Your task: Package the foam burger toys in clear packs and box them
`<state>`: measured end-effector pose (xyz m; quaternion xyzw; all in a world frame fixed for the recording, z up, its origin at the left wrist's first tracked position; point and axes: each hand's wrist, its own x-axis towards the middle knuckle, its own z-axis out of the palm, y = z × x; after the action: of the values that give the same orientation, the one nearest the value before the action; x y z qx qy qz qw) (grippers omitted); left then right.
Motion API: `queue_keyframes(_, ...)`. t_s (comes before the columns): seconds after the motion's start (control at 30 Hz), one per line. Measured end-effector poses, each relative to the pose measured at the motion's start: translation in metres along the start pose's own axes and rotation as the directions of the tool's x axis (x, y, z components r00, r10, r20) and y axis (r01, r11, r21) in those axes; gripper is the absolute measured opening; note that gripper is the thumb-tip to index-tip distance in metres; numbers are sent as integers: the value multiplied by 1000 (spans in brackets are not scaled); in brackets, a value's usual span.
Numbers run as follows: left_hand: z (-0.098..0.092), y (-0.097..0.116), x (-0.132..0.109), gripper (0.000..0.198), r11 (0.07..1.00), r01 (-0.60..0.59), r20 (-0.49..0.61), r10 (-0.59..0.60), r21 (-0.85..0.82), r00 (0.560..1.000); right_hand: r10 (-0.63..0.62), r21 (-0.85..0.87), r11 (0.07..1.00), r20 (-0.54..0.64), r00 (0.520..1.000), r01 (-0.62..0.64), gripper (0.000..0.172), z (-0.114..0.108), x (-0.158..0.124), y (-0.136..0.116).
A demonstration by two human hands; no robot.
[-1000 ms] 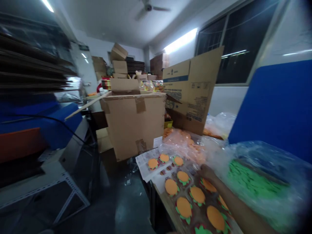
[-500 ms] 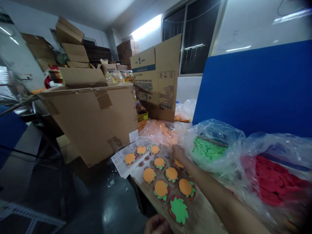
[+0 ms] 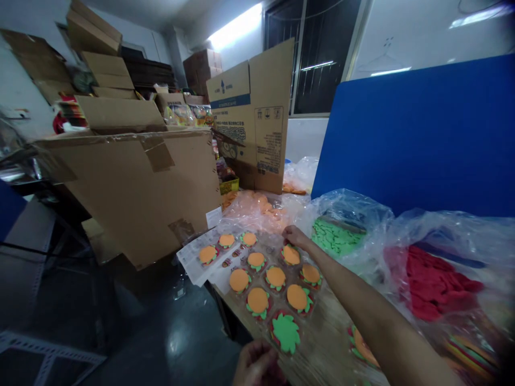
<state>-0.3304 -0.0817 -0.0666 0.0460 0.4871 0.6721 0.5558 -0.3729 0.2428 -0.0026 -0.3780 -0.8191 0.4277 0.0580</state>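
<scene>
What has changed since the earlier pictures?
The camera view swung right. The left hand came further into view at the bottom; the right hand eased slightly right, baring more of two flat, round orange pieces. The jagged, flat green piece still lies uncovered.

The head view looks forward and down from close above the surface (image 3: 322, 335), facing its far edge and the wall (image 3: 306, 140).

Right hand (image 3: 296, 237) just beside an orange-topped stack (image 3: 290, 255), left hand (image 3: 258, 364) near a green-topped stack (image 3: 286, 333) on the table (image 3: 324, 327)
</scene>
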Motion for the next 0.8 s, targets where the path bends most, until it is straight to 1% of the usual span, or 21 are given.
queue_keyframes(0.1, 14, 4, 1, 46, 1000, 8, 19, -7, -21, 1000, 31, 131, 991, -23, 999, -28, 21, -12, -11, -8)
queue_keyframes(0.2, 34, 18, 4, 48, 993, 0, 45, 5, -114, 999, 61, 271, 961, -42, 997, -48, 15, -19, -35, -17)
queue_keyframes(0.27, 50, 30, 8, 49, 973, -28, 106, 53, -229, 993, 79, 374, 926, -49, 996, -55, 12, -18, -60, -19)
queue_keyframes(0.33, 66, 39, 12, 51, 938, -41, 150, 98, -344, 984, 100, 474, 878, -46, 994, -66, 14, -13, -91, -16)
queue_keyframes(0.4, 81, 42, 14, 50, 904, -14, 209, 115, -428, 971, 126, 566, 820, -39, 991, -81, 16, -8, -126, -9)
queue_keyframes(0.47, 93, 38, 14, 47, 886, 26, 262, 108, -463, 959, 154, 649, 755, -42, 987, -90, 16, -4, -159, 0)
queue_keyframes(0.53, 102, 29, 10, 42, 891, 71, 277, 63, -449, 959, 185, 718, 691, -57, 981, -88, 15, -2, -188, 12)
queue_keyframes(0.63, 111, 13, 1, 31, 902, 188, 258, -89, -388, 962, 235, 801, 595, -93, 967, -68, 17, -8, -220, 34)
queue_keyframes(0.73, 117, 3, -10, 23, 881, 326, 255, -246, -344, 935, 265, 866, 498, -97, 959, -50, 21, -20, -244, 54)
queue_keyframes(0.8, 121, -2, -16, 25, 852, 405, 252, -334, -332, 908, 245, 876, 482, -102, 964, -30, 29, -27, -262, 63)
